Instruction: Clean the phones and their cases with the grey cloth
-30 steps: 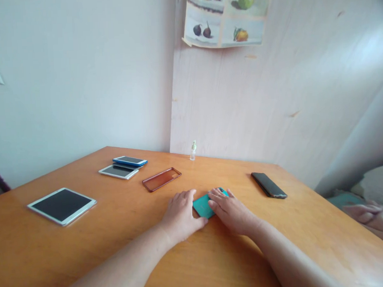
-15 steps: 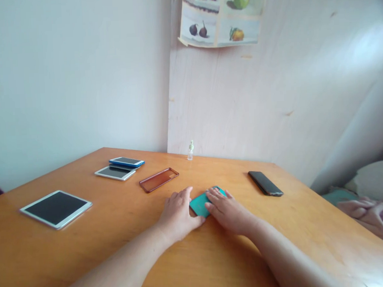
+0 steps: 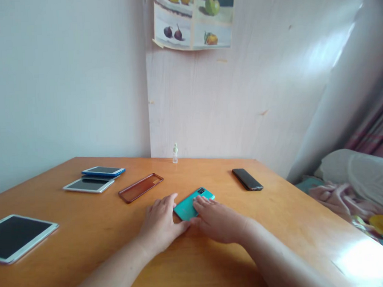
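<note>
From my remote seat I have the teal phone [image 3: 186, 207] back-up on the table [image 3: 96, 234] between the hands. My left hand [image 3: 159, 222] spreads thumb and fingers wide at its left end; my right hand [image 3: 218, 219] rests extended fingers on it. Beyond the left lies a brown case [image 3: 140, 189].

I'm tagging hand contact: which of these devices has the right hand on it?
The teal smartphone, camera side up beneath the right hand; neither hand touches any other device.
</note>
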The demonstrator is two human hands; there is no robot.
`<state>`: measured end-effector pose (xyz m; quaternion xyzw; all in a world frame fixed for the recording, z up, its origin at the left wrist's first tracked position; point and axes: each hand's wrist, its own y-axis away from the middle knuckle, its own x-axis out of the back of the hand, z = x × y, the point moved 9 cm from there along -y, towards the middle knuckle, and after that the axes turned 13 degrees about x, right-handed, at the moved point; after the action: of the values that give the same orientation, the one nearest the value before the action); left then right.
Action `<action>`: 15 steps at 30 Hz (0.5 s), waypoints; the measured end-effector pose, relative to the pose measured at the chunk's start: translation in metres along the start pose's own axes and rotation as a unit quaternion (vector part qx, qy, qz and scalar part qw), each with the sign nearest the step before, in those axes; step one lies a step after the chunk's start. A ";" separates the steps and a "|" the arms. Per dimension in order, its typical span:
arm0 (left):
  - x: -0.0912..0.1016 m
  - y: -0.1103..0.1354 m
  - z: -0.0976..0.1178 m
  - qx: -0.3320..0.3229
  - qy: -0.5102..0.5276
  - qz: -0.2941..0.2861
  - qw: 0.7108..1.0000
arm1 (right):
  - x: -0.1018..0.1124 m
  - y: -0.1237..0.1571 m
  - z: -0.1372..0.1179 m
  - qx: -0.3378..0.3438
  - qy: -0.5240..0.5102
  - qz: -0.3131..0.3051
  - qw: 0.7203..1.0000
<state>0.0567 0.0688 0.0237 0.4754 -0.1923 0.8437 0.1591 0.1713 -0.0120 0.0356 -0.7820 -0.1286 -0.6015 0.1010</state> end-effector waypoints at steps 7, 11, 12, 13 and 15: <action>0.000 0.000 0.000 -0.007 -0.005 -0.002 1.000 | 0.006 0.003 0.002 0.005 -0.027 -0.011 1.000; 0.001 0.001 0.002 0.000 0.000 -0.004 1.000 | 0.015 0.012 0.044 -0.114 0.016 0.017 0.993; 0.001 0.002 0.002 0.000 0.001 -0.004 1.000 | 0.014 0.011 0.035 -0.099 0.010 0.010 0.995; 0.001 0.002 0.003 -0.001 0.003 -0.003 1.000 | 0.013 0.010 0.019 -0.065 -0.003 0.000 0.998; 0.001 0.002 0.003 -0.006 0.005 -0.001 1.000 | 0.010 0.009 -0.020 0.032 -0.043 -0.024 0.998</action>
<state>0.0578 0.0654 0.0259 0.4706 -0.1957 0.8447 0.1635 0.1584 -0.0259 0.0505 -0.8004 -0.1706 -0.5649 0.1055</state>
